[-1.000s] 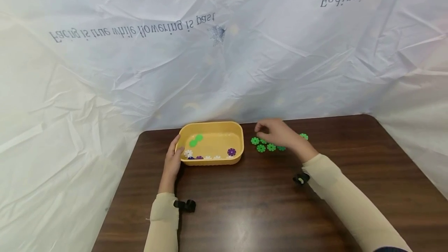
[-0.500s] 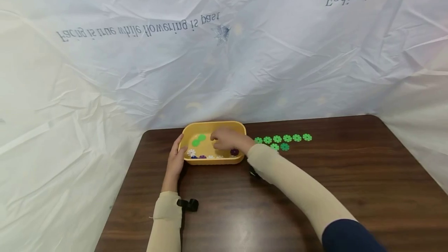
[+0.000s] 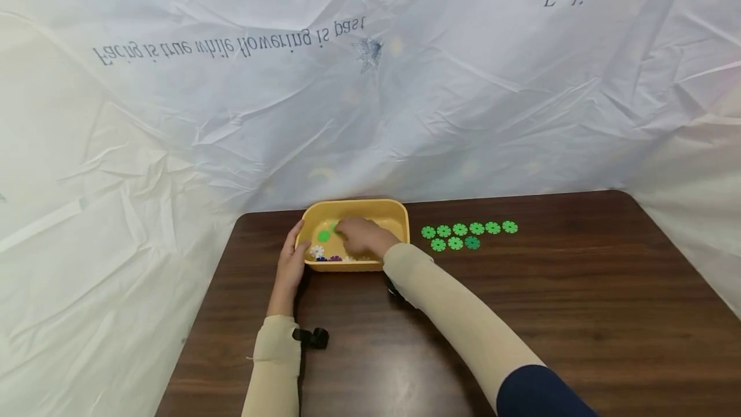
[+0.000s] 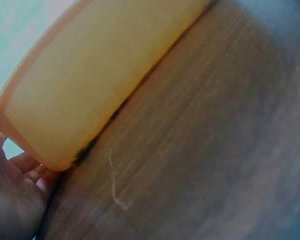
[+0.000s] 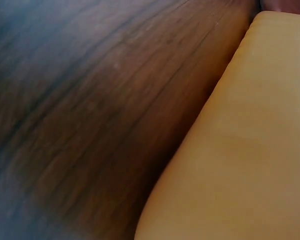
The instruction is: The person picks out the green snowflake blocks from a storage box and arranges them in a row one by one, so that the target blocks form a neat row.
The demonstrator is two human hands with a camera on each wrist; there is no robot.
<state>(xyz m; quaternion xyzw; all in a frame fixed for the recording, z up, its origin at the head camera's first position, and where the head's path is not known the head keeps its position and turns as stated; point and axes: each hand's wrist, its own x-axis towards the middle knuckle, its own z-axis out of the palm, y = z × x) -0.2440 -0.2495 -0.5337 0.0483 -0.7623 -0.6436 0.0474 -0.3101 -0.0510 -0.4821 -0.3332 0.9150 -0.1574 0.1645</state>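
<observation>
A yellow plastic basin point(image 3: 356, 267) stands at the back of the table, its outer wall filling much of both wrist views. My left hand point(image 3: 291, 262) grips its left end, thumb over the rim and fingers outside. Inside it, my right hand point(image 3: 365, 237) reaches down with bent fingers. Its fingertips are right at a green notched disc point(image 3: 334, 227), partly covering it; I cannot tell whether they pinch it. Another green disc point(image 3: 323, 236) lies just left of that. Along the basin's near side are a white disc point(image 3: 316, 251), a purple disc point(image 3: 336, 259) and several others, partly hidden.
Right of the basin, several green discs point(image 3: 460, 229) form a row, with a shorter row point(image 3: 455, 243) in front ending in a darker green disc point(image 3: 472, 242). A white printed sheet point(image 3: 289, 114) hangs behind the brown wooden table point(image 3: 359, 340).
My right hand has moved left from above the green discs on the table into the basin, down to a green disc there. My left hand keeps its grip on the basin.
</observation>
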